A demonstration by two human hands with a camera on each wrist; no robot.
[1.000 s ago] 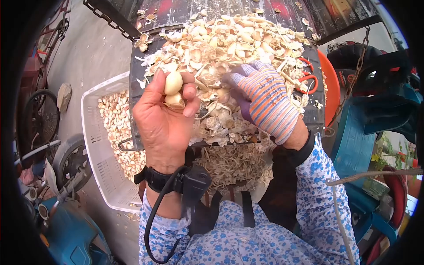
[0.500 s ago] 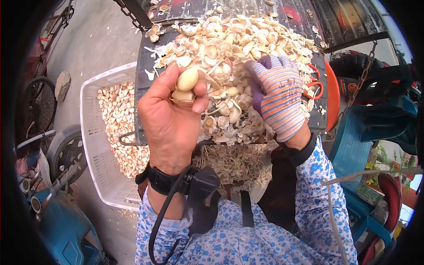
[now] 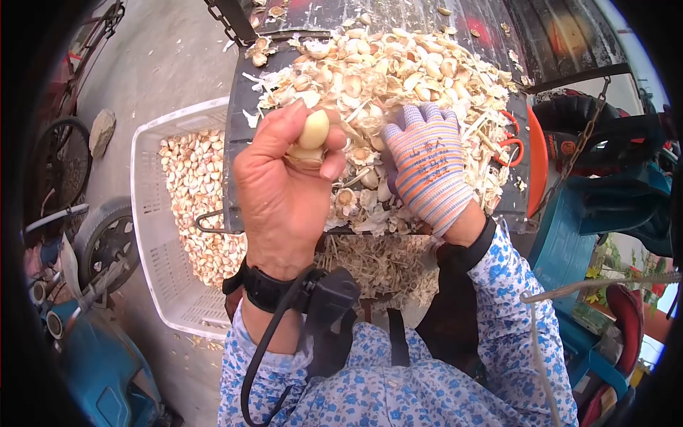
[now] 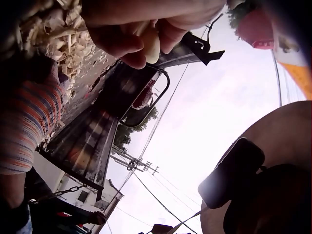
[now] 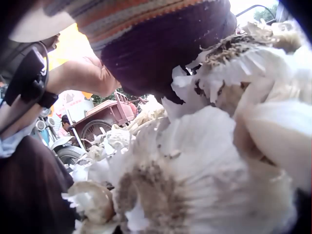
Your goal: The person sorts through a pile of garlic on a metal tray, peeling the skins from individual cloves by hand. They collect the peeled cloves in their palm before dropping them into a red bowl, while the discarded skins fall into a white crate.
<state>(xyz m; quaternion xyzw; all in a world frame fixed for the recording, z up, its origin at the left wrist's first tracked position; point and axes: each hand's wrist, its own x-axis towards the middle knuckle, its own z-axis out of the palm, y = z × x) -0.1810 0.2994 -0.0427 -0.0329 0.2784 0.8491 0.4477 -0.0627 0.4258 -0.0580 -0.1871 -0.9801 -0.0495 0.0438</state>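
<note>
In the head view my bare left hand (image 3: pixel 284 192) holds two garlic cloves up between thumb and curled fingers. The upper, pale garlic clove (image 3: pixel 314 130) stands out smooth and yellowish; the lower one lies partly hidden in the palm. Beside it, my right hand (image 3: pixel 430 167), in a striped knitted glove with purple coating, reaches palm down into the garlic heap (image 3: pixel 384 71). Its fingertips are hidden from above. Close by the glove in the right wrist view, a large white garlic bulb (image 5: pixel 204 170) with dirty roots fills the foreground among papery skins.
A white plastic crate (image 3: pixel 153 235) of loose garlic cloves (image 3: pixel 196 206) stands at the left. Red-handled scissors (image 3: pixel 514 151) lie right of the heap, near an orange tub (image 3: pixel 538 156). Dry stalks and skins (image 3: pixel 384 263) fill the space below the table's front edge. A chain (image 3: pixel 583 142) hangs at the right.
My left hand keeps the cloves and appears slightly further right. The gloved hand has shifted from fingers drawn together to knuckles spread over the heap, lower and nearer the left hand.
</note>
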